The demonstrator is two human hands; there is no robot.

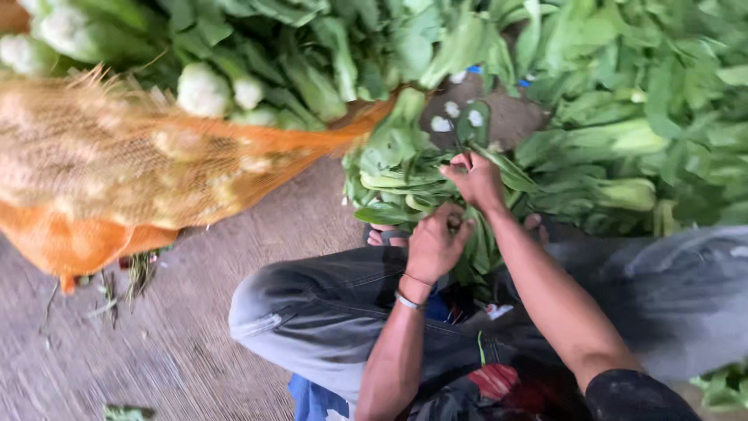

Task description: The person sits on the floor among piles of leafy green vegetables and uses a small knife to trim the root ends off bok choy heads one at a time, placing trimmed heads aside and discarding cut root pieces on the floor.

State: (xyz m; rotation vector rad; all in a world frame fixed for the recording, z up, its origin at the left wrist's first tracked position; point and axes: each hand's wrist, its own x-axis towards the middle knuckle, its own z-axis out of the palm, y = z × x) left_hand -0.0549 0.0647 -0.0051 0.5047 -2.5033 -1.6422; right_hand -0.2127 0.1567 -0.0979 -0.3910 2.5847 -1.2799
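Sprawling across the top and right of the view is a heap of broad green leafy vegetables with pale stalks (pixel 623 101), some white cauliflower heads (pixel 204 90) showing among the leaves at the upper left. Below those, a large orange mesh sack (pixel 117 164) filled with pale produce lies slanted over the grey, grooved floor (pixel 179 343), its narrow end pointing toward the greens. The person squats low, grey trousers (pixel 319 312) bent at the knees, toes just visible under the leaves. Between the knees sits a loose bunch of green leaves with long stems (pixel 397 183), touching the big heap behind it. The left hand (pixel 433 245), a thin bracelet at the wrist, is curled shut around the stems at the bunch's lower end. The right hand (pixel 477 181), just above it, has its fingers pressed together, pinching the bunch's leaves near the middle; motion blur hides the finer detail.
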